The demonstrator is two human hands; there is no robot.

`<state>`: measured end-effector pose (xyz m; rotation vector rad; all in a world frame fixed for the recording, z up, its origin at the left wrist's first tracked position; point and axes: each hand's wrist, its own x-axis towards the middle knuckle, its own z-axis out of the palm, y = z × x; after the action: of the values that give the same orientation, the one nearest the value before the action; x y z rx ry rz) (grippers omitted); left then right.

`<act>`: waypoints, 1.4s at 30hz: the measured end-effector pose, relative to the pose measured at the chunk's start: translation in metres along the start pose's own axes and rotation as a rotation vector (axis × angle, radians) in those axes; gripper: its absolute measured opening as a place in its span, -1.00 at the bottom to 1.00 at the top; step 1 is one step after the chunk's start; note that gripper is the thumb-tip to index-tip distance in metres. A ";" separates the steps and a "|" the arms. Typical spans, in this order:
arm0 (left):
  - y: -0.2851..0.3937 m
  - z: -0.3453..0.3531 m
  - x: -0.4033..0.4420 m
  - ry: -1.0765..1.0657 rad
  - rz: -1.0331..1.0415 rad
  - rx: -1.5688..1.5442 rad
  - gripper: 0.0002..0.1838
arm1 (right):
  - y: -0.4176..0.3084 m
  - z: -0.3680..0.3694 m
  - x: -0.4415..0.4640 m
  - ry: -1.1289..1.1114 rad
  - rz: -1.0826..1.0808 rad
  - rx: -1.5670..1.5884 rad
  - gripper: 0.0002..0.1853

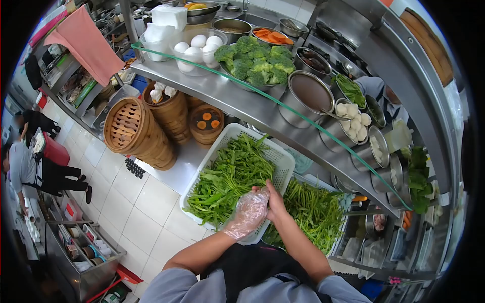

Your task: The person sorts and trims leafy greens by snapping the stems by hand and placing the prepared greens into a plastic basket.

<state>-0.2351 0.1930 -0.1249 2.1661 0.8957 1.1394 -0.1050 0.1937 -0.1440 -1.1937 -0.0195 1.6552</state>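
Note:
My left hand (pixel 246 216) wears a clear, crinkled plastic glove. Its fingers reach toward my bare right hand (pixel 275 203), and the two hands touch. My right fingers are closed against the glove's fingertip end; part of this contact is hidden. Just beneath both hands is a white perforated basket (pixel 279 166) heaped with leafy green vegetables (pixel 227 174) with long stems. To the right, a second container holds more of the same kind of greens (pixel 313 217), close to my right forearm.
Bamboo steamers (pixel 134 131) are stacked left of the basket. Ahead runs a steel shelf (pixel 202 83) with a green-edged front, bearing broccoli (pixel 255 60), eggs (pixel 198 48) and a pot of brown sauce (pixel 309 93). Other people (pixel 45 166) are at the far left; another is behind the shelf.

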 end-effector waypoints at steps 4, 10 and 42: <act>0.021 -0.016 0.028 -0.186 -0.078 0.300 -0.73 | -0.008 -0.006 0.014 0.030 0.031 0.186 -0.63; 0.006 -0.036 0.064 -0.241 0.073 0.070 -0.63 | -0.039 -0.023 0.015 0.127 -0.060 -0.016 -0.82; -0.144 -0.071 0.122 -0.497 -0.340 -0.045 -0.74 | -0.076 0.029 0.014 -0.026 -0.221 -0.345 -0.84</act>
<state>-0.2885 0.3879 -0.1294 2.0211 0.9434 0.4244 -0.0705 0.2531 -0.0990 -1.3714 -0.4535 1.5083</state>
